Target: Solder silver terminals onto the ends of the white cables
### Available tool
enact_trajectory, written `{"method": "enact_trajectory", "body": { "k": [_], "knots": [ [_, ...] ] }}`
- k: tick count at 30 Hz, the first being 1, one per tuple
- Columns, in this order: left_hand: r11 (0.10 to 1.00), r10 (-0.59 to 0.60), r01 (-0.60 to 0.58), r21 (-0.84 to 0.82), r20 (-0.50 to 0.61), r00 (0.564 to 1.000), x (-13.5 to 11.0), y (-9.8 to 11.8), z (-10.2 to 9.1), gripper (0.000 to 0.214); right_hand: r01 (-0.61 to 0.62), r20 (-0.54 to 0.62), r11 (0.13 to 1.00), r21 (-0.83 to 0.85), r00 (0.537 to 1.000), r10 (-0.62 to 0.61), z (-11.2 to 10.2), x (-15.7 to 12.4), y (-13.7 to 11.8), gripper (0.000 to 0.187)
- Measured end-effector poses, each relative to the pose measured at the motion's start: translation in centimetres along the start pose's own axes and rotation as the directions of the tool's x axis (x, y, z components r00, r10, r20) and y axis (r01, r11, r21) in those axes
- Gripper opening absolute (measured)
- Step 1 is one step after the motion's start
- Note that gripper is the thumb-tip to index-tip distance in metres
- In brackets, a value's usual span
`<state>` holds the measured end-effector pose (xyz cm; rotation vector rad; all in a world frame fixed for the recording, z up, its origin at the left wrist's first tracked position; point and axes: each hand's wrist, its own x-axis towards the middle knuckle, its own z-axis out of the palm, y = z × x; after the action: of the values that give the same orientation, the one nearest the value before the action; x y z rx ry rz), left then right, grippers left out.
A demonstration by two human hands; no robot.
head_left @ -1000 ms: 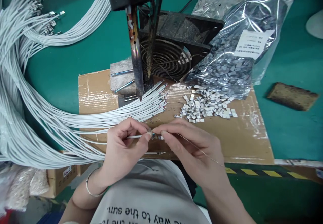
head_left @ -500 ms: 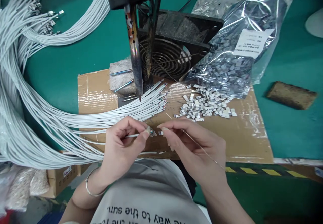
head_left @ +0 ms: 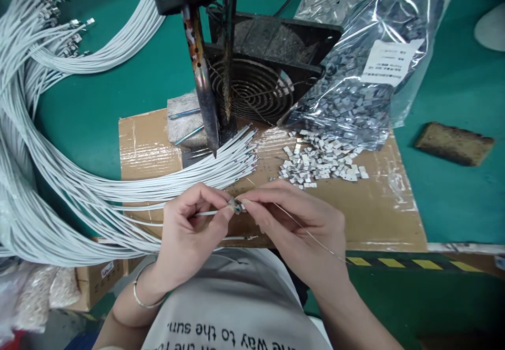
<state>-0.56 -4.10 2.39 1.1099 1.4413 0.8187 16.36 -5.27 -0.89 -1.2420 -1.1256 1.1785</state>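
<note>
My left hand pinches the end of a white cable between thumb and index finger. A tiny shiny metal piece shows at those fingertips, its exact shape too small to make out. My right hand is closed, with thumb and index finger on a small flat connector that meets the metal piece. A thin solder wire also runs through the right hand. Beyond both hands, a soldering iron points down over a fanned bundle of white cables with stripped ends.
Loose small connectors lie on the cardboard, beside a clear bag of more. A black fan stands behind the iron. At right is a brown sponge. Finished-looking cables with metal ends lie at upper left.
My right hand has moved left, bringing the small connector up against the metal piece at my left fingertips. The gap between the hands has closed. The view has shifted slightly.
</note>
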Motion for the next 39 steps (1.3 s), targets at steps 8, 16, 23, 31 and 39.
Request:
{"method": "enact_trajectory", "body": {
  "k": [8, 16, 23, 31, 39],
  "knots": [
    [1.0, 0.007, -0.007, -0.025, -0.008, 1.0, 0.0, 0.0, 0.1, 0.016, 0.01, 0.003, 1.0, -0.021, 1.0, -0.01, 0.0, 0.0, -0.2, 0.019],
    [1.0, 0.001, -0.001, -0.028, -0.022, 1.0, 0.2, -0.1, 0.4, 0.015, 0.081, -0.015, 0.98, -0.183, 0.996, -0.085, 0.0, -0.6, 0.3, 0.016],
    [0.999, -0.007, 0.003, -0.034, -0.108, 0.994, 1.2, -0.2, 0.5, 0.014, 0.057, -0.006, 0.971, -0.231, 0.998, -0.06, -0.8, -1.2, 0.9, 0.037],
    [0.999, 0.005, -0.013, -0.046, -0.174, 0.985, 2.1, -0.3, 0.1, 0.013, 0.114, 0.039, 0.968, -0.225, 0.993, -0.108, -0.5, 0.4, 0.3, 0.02],
    [0.996, 0.041, -0.058, -0.073, -0.218, 0.975, 3.3, 0.9, 0.0, 0.014, 0.072, -0.024, 0.995, -0.065, 0.997, -0.074, 1.0, 1.2, -0.2, 0.023]
  ]
}}
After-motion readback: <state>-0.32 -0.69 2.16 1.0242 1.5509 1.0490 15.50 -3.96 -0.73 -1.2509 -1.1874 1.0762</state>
